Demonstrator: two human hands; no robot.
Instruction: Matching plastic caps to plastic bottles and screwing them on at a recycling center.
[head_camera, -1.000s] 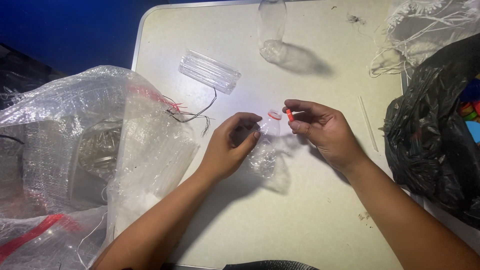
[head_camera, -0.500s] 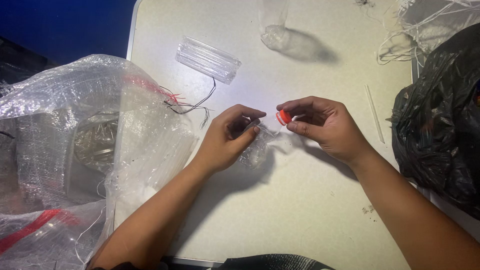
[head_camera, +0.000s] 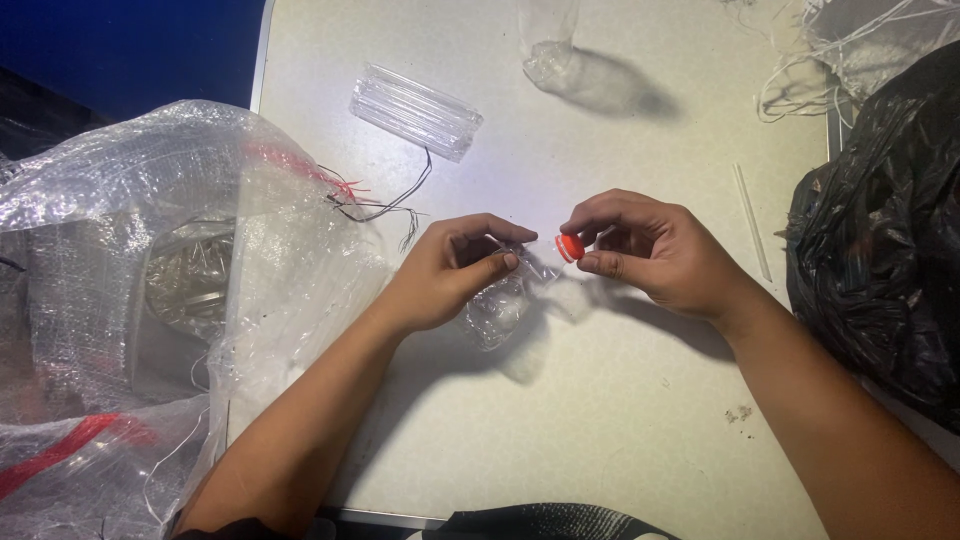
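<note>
Red cap (head_camera: 570, 247) pinched, seemingly, between hands.

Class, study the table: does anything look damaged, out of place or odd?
Yes. Thin wires with bare, frayed ends trail loose from under the clear bag. A lone white stick lies apart by the black bag, and small crumbs dot the table.

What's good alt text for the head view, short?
Two bare hands over a pale table: the right hand pinches a small red cap, the left hand grips a crumpled clear plastic piece. Bubble wrap lies left, a black bag right.
</note>
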